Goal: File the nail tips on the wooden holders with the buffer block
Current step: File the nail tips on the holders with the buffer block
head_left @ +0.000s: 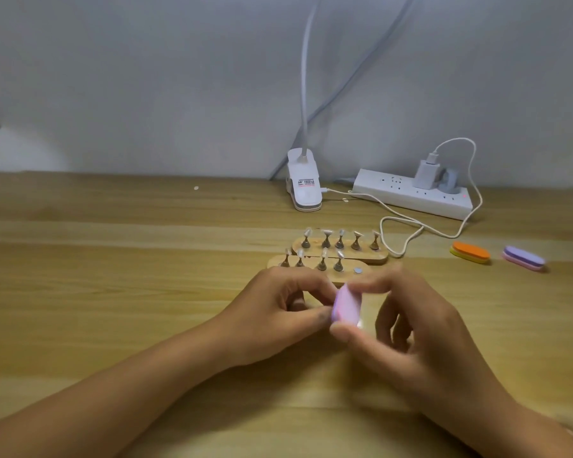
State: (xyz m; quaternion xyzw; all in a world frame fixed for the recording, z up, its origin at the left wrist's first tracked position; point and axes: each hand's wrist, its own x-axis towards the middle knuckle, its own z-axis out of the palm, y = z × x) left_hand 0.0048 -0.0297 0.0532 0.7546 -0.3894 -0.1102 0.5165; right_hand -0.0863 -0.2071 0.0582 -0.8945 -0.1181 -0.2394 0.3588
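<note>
Both hands work just in front of the near oblong wooden holder (348, 276), above the light wood-grain surface (113, 259).

1. Right hand (411, 328): the fingers grasp the pink-and-lilac oblong buffer block (346, 307) by its ends, thumb below and forefinger above. The block stands roughly on end.
2. Left hand (278, 312): the fingers are curled, with thumb and forefinger closing at the block's left edge. What they pinch is hidden, so the grasp cannot be told.

Step in hand (judgement): one nail tip, lifted off the near holder, is probably being filed against the block. The next move calls for short, light strokes along the tip's edge. The piece then goes back on the vacant seat without knocking its neighbours.

Holder contents:
- Near wooden holder: four small brass-coloured stands (321, 265), each capped with one of the pale nail tips (325, 252). One bare grey metal disc (357, 270) sits at its right end.
- Far oblong wooden holder (344, 251), just behind the near one: five stands, all capped.

Well behind the near holder lie a white power strip (411, 196) and a white clip-on lamp base (306, 190). Well apart to its right lie an orange-and-yellow spare buffer (469, 252) and a purple-and-pink spare buffer (523, 257).
</note>
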